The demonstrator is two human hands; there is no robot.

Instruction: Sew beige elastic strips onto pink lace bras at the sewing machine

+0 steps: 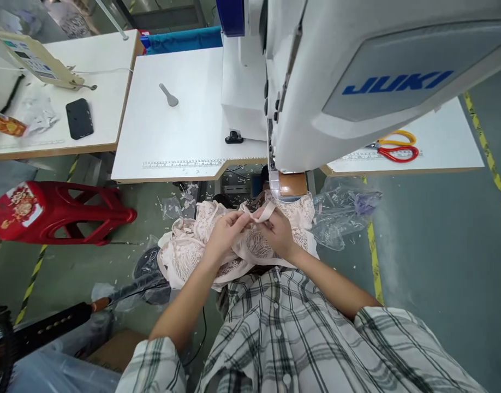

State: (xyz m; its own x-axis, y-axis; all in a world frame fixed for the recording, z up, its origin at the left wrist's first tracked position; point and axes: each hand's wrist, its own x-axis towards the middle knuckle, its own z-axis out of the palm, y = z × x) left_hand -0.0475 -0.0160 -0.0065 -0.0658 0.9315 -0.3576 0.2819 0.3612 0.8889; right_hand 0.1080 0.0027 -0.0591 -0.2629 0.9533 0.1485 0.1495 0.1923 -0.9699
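Note:
My left hand [227, 233] and my right hand [278, 234] meet just in front of the sewing machine [302, 125]. Both pinch a pale pink strap [265, 212], which loops up over the right fingers. The strap appears to belong to a lace bra [256, 244] beneath my hands. More pale pink lace bras [184, 255] lie heaped on my lap, left of and under my hands. The machine's sewing head [290, 188] is slightly above and right of my fingers. Fingertips partly hide the pinched part of the strap.
Scissors [398, 146] with orange and red handles lie on the table's right part. A white tabletop [185, 125] with a ruler strip spans the left. A red stool [66, 213] lies to the left. Clear plastic bags [336, 218] hang at right. A phone [79, 118] rests on the neighbouring table.

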